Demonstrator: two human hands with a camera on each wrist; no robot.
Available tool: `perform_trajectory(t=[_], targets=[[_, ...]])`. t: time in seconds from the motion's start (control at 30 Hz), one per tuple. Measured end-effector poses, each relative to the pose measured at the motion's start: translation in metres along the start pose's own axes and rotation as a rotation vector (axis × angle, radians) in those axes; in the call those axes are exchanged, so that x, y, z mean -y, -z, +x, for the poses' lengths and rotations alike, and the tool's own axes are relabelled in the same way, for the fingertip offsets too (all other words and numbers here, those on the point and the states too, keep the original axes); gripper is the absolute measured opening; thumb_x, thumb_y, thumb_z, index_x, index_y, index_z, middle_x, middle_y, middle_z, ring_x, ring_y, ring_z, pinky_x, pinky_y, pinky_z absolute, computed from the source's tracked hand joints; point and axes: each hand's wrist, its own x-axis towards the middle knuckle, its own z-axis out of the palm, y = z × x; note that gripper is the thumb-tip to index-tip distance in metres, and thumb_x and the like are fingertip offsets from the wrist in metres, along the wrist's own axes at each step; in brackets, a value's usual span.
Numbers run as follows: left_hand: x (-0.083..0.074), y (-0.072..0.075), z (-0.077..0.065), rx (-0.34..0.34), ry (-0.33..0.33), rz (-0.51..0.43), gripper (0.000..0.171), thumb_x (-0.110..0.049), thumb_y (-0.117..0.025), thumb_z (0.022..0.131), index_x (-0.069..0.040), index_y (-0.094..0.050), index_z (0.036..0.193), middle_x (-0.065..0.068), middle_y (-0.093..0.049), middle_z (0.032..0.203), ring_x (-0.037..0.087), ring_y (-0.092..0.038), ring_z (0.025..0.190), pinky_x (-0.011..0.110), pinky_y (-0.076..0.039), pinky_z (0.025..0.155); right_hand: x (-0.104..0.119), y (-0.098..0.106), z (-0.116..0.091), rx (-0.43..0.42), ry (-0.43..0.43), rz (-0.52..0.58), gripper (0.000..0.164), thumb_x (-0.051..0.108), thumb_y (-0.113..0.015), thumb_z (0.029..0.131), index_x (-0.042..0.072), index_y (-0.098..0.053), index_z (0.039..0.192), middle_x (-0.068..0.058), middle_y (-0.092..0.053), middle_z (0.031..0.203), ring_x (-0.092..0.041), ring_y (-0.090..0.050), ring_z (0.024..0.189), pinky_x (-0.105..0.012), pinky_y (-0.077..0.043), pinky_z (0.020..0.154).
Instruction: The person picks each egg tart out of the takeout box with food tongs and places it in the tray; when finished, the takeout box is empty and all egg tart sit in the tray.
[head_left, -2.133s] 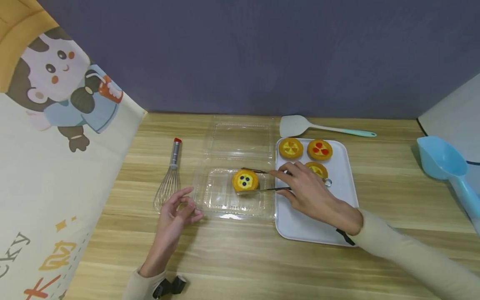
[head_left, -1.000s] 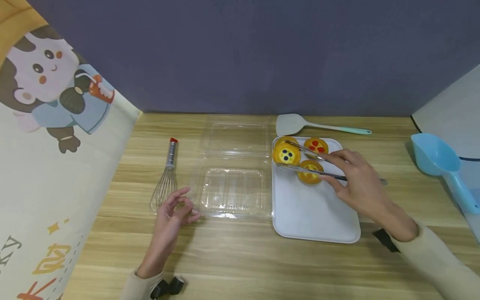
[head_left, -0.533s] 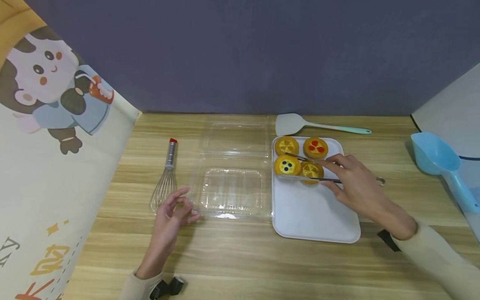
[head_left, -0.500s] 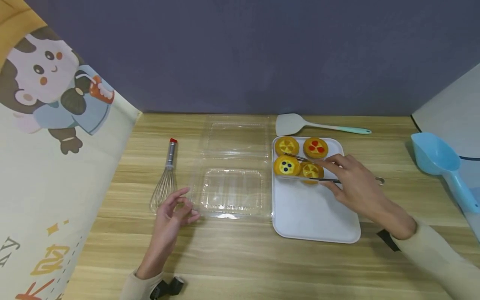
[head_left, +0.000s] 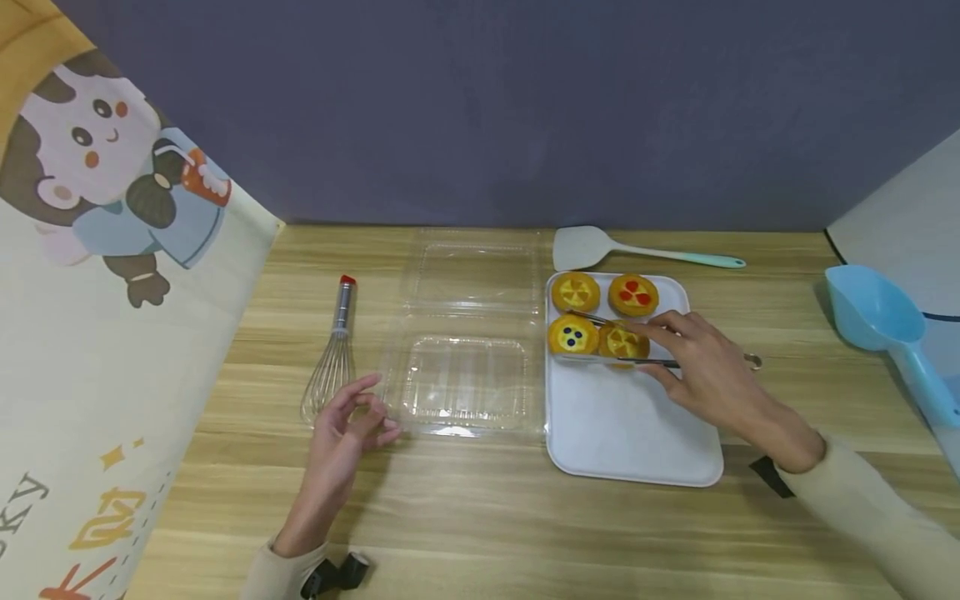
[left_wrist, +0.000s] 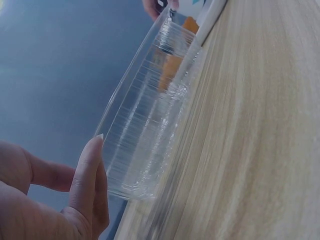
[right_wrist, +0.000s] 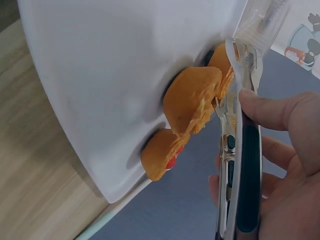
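My right hand [head_left: 708,367] holds a pair of metal tongs [right_wrist: 245,165] with dark grip panels. Their tips straddle an egg tart with blue dots [head_left: 573,335] at the left side of the white tray [head_left: 633,433]. Just right of it, partly under the tongs, sits a tart with yellow wedges [head_left: 624,340]. Behind these are another yellow-wedge tart [head_left: 575,292] and a tart with red pieces [head_left: 633,295]. My left hand [head_left: 341,446], fingers loosely bent, is at the near left edge of a clear hinged container [head_left: 468,379]. Whether a fingertip touches it I cannot tell.
A whisk [head_left: 335,358] lies left of the container. Behind the tray lies a spatula [head_left: 585,248] with a mint handle. A light blue scoop [head_left: 877,308] stands at the far right. A dark blue panel [head_left: 525,117] rises along the table's back edge.
The blue-dotted tart has gone from the container to the tray, carried rightward in the tongs by my right hand, then lowered beside the others. My left hand has stayed put.
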Motion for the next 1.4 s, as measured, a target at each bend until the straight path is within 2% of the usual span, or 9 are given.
perform_trajectory(t=[0.1, 0.23, 0.37, 0.57, 0.83, 1.03, 1.27, 1.4], targets=[[0.0000, 0.0000, 0.0008, 0.003, 0.004, 0.008, 0.050, 0.006, -0.051, 0.095, -0.007, -0.043, 0.142, 0.001, -0.051, 0.103, 0.013, -0.067, 0.080, 0.035, -0.064, 0.086, -0.0010, -0.0017, -0.0005, -0.003, -0.006, 0.013, 0.057, 0.013, -0.084, 0.076, 0.013, -0.063, 0.130, -0.011, -0.065, 0.112, -0.030, -0.061, 0.097, -0.065, -0.045, 0.106], [0.0000, -0.0002, 0.0025, 0.008, 0.000, 0.015, 0.051, 0.006, -0.050, 0.095, -0.006, -0.041, 0.144, 0.002, -0.052, 0.104, 0.013, -0.067, 0.080, 0.035, -0.064, 0.086, -0.0036, -0.0028, -0.0002, -0.013, -0.008, 0.008, 0.058, 0.012, -0.084, 0.076, 0.014, -0.063, 0.130, -0.011, -0.065, 0.112, -0.029, -0.061, 0.096, -0.057, -0.052, 0.097], [-0.0006, -0.0006, 0.0034, 0.008, -0.004, 0.009, 0.052, 0.008, -0.050, 0.094, -0.005, -0.041, 0.143, 0.003, -0.052, 0.104, 0.013, -0.068, 0.079, 0.036, -0.064, 0.086, -0.0064, -0.0026, 0.0001, -0.012, -0.003, 0.001, 0.058, 0.011, -0.084, 0.076, 0.013, -0.063, 0.130, -0.012, -0.065, 0.112, -0.030, -0.061, 0.098, -0.054, -0.053, 0.093], [-0.0016, -0.0001, 0.0027, 0.012, -0.007, 0.009, 0.051, 0.007, -0.050, 0.094, -0.004, -0.041, 0.143, 0.001, -0.052, 0.101, 0.013, -0.067, 0.079, 0.035, -0.064, 0.086, -0.0095, -0.0016, -0.0012, 0.000, -0.006, -0.009, 0.057, 0.012, -0.083, 0.076, 0.013, -0.063, 0.130, -0.012, -0.065, 0.110, -0.030, -0.060, 0.096, -0.047, -0.056, 0.078], [-0.0008, 0.0002, 0.0006, 0.004, 0.007, 0.011, 0.048, 0.005, -0.052, 0.095, -0.007, -0.044, 0.141, 0.002, -0.052, 0.103, 0.013, -0.067, 0.080, 0.034, -0.064, 0.086, -0.0073, -0.0016, -0.0024, 0.012, 0.008, 0.009, 0.056, 0.012, -0.082, 0.077, 0.011, -0.063, 0.130, -0.013, -0.065, 0.111, -0.033, -0.061, 0.099, -0.055, -0.054, 0.088], [0.0013, 0.0004, 0.0007, 0.010, -0.004, 0.018, 0.050, 0.005, -0.052, 0.095, -0.005, -0.042, 0.142, 0.002, -0.052, 0.102, 0.014, -0.068, 0.080, 0.034, -0.064, 0.085, -0.0062, -0.0030, -0.0021, 0.035, -0.006, 0.011, 0.056, 0.014, -0.081, 0.079, 0.012, -0.061, 0.131, -0.013, -0.064, 0.114, -0.034, -0.061, 0.102, -0.066, -0.044, 0.104], [0.0033, 0.0006, 0.0013, 0.013, -0.007, 0.008, 0.051, 0.007, -0.051, 0.094, -0.006, -0.042, 0.142, 0.003, -0.052, 0.103, 0.016, -0.068, 0.080, 0.036, -0.064, 0.086, -0.0059, -0.0012, -0.0030, 0.033, -0.010, 0.016, 0.059, 0.014, -0.082, 0.078, 0.012, -0.060, 0.132, -0.014, -0.063, 0.114, -0.036, -0.059, 0.106, -0.069, -0.043, 0.104], [0.0029, 0.0007, 0.0005, 0.011, -0.007, 0.009, 0.052, 0.008, -0.050, 0.094, -0.006, -0.042, 0.143, 0.003, -0.053, 0.103, 0.015, -0.068, 0.079, 0.036, -0.064, 0.085, -0.0039, 0.0024, -0.0046, 0.010, -0.001, 0.001, 0.059, 0.015, -0.083, 0.077, 0.012, -0.061, 0.131, -0.015, -0.062, 0.114, -0.036, -0.059, 0.104, -0.062, -0.051, 0.095]])
